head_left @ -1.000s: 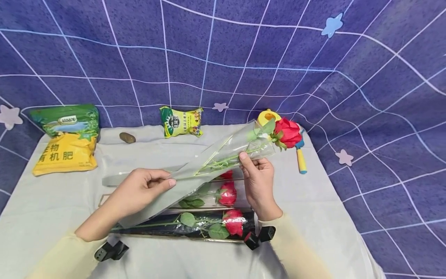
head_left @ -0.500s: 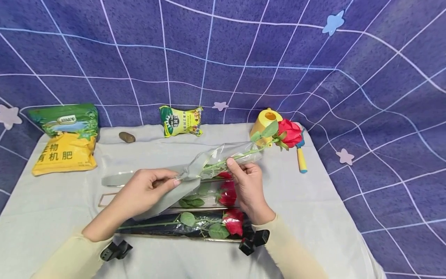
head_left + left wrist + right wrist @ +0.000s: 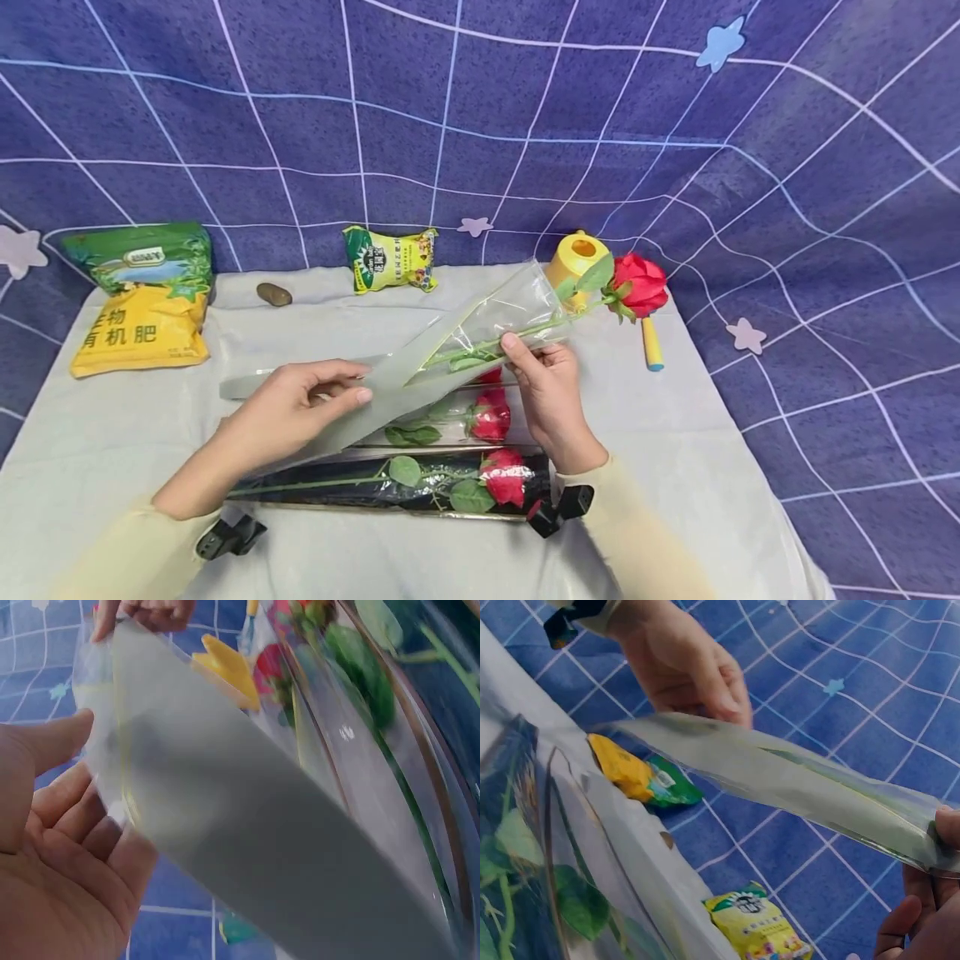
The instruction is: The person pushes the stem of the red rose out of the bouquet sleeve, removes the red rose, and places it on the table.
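My right hand (image 3: pixel 553 392) pinches a red rose (image 3: pixel 639 286) by its stem, through a clear and grey flower sleeve (image 3: pixel 495 312). The bloom stands out past the sleeve's wide mouth, tilted up to the right. At the sleeve's grey lower part is my left hand (image 3: pixel 300 408). In the left wrist view its thumb (image 3: pixel 64 739) stands apart from the sleeve, while the fingers lie loosely curved behind the edge. Beneath, another sleeved rose (image 3: pixel 491 415) and a rose on black wrapping (image 3: pixel 501 477) lie on the table, partly covered by the held sleeve.
At the back left lie a green and yellow fertilizer bag (image 3: pixel 138 304) and a brown stone (image 3: pixel 274 294). A small yellow-green packet (image 3: pixel 392 260) sits mid-back. Behind the rose are a yellow watering can (image 3: pixel 576 260) and a yellow-handled tool (image 3: pixel 652 343). A blue gridded curtain (image 3: pixel 300 133) surrounds the table.
The sleeve bunched and wrinkled toward the left hand half a second ago, and now lies smooth again. The left hand's pinch has loosened; the right hand and rose have shifted slightly right.
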`<state>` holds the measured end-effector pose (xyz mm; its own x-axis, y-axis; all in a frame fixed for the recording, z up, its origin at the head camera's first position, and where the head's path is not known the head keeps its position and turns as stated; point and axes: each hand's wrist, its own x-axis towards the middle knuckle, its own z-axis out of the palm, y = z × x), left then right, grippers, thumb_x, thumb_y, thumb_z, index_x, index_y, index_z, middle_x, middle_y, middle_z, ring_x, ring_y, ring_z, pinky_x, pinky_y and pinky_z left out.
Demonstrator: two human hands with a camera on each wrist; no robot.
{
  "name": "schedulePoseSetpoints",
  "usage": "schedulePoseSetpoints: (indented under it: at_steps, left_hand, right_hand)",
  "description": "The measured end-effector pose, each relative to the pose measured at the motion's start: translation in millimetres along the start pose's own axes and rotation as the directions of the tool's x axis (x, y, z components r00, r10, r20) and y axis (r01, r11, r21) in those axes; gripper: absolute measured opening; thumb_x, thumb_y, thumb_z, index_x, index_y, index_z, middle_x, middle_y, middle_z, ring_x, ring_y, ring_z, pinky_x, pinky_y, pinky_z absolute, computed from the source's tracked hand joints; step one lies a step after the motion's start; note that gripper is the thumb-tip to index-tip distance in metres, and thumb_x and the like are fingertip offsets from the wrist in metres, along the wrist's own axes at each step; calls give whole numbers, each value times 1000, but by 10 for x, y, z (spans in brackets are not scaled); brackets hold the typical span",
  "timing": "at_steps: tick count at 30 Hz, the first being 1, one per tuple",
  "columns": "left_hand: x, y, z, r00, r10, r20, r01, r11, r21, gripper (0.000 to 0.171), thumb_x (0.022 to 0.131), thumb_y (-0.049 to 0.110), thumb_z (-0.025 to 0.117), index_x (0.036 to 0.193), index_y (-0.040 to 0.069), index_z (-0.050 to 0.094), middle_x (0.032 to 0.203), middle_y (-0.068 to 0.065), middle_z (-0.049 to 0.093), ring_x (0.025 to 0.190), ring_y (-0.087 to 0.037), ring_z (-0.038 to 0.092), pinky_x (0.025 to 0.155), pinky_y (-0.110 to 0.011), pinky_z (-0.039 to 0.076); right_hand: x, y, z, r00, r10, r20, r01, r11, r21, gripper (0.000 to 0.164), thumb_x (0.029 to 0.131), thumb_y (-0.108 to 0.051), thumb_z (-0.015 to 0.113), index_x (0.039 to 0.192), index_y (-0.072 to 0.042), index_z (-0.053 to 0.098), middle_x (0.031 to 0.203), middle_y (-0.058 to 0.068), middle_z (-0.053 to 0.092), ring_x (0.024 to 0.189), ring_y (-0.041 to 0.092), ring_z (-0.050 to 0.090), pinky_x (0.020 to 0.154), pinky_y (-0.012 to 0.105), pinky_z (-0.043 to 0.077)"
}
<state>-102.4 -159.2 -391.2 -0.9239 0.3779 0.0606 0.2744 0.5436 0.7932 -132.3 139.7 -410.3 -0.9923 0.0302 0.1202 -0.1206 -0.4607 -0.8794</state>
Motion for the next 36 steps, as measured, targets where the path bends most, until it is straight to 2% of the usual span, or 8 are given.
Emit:
schedulePoseSetpoints:
  at_steps: [5, 8, 13, 17, 20, 25, 29, 36]
  left_hand:
    - [70, 88, 74, 1000, 17, -7, -17, 1000, -13, 27, 88, 36, 65, 108, 17, 69, 90, 10, 66, 79, -8, 61, 68, -26, 51]
    - [71, 100, 71, 1000, 6, -24, -6, 1000, -3, 24, 88, 36, 65, 104, 19, 70, 93, 9, 67, 76, -9, 61, 66, -27, 50]
    - [33, 81, 24, 998, -29, -51, 29, 1000, 7, 29, 88, 38, 64, 106, 17, 70, 103, 5, 67, 83, -8, 62, 69, -27, 51]
    - [-6, 74, -8, 997, -32, -72, 34, 999, 23, 30, 87, 37, 65, 107, 14, 71, 106, 2, 67, 90, -10, 62, 73, -27, 51]
    - [-33, 69, -20, 996, -45, -78, 47, 999, 28, 31, 87, 37, 65, 107, 14, 71, 106, 2, 67, 91, -10, 62, 73, -26, 50]
    - [-57, 71, -27, 995, -66, -70, 67, 998, 17, 32, 87, 39, 65, 107, 14, 70, 104, 2, 67, 89, -10, 62, 72, -26, 50]
    - [-57, 71, -29, 996, -60, -69, 62, 998, 15, 30, 87, 37, 65, 106, 14, 71, 103, 3, 68, 87, -9, 62, 70, -25, 50]
    - [-70, 71, -38, 999, -33, -42, 34, 999, 33, 25, 87, 37, 65, 103, 20, 71, 106, 3, 67, 84, -9, 61, 70, -26, 50]
  right_hand:
    - [-25, 19, 28, 1000, 19, 19, -19, 1000, 9, 21, 85, -7, 69, 103, 3, 64, 89, 6, 62, 75, 14, 52, 71, 29, 43]
    - [-39, 0, -8, 998, 27, 51, -29, 999, 27, 22, 85, -9, 70, 104, 1, 63, 92, 5, 62, 78, 13, 53, 74, 29, 44]
    - [-60, -35, -182, 996, 7, 85, -18, 992, 126, 24, 85, -20, 71, 101, -5, 62, 95, 4, 60, 80, 15, 54, 73, 29, 45]
    - [-52, -43, -343, 997, 19, 71, -34, 976, 213, 34, 92, -31, 61, 115, -6, 56, 104, 6, 57, 89, 17, 54, 73, 27, 45]
    - [-17, -47, -423, 998, 62, 23, -66, 951, 302, 35, 95, -34, 55, 118, -8, 53, 109, 6, 54, 96, 17, 53, 73, 25, 45]
    - [41, -61, -465, 993, 108, -45, -75, 885, 460, 22, 93, -24, 60, 108, -8, 57, 100, 5, 54, 92, 15, 53, 71, 23, 44]
    - [58, -87, -437, 993, 111, -50, -70, 857, 510, 18, 92, -18, 62, 106, -8, 59, 97, 4, 57, 91, 14, 55, 72, 22, 46]
    - [51, -125, -404, 994, 99, -45, -59, 839, 541, 18, 94, -11, 58, 111, -6, 61, 109, 7, 62, 89, 11, 58, 72, 20, 48]
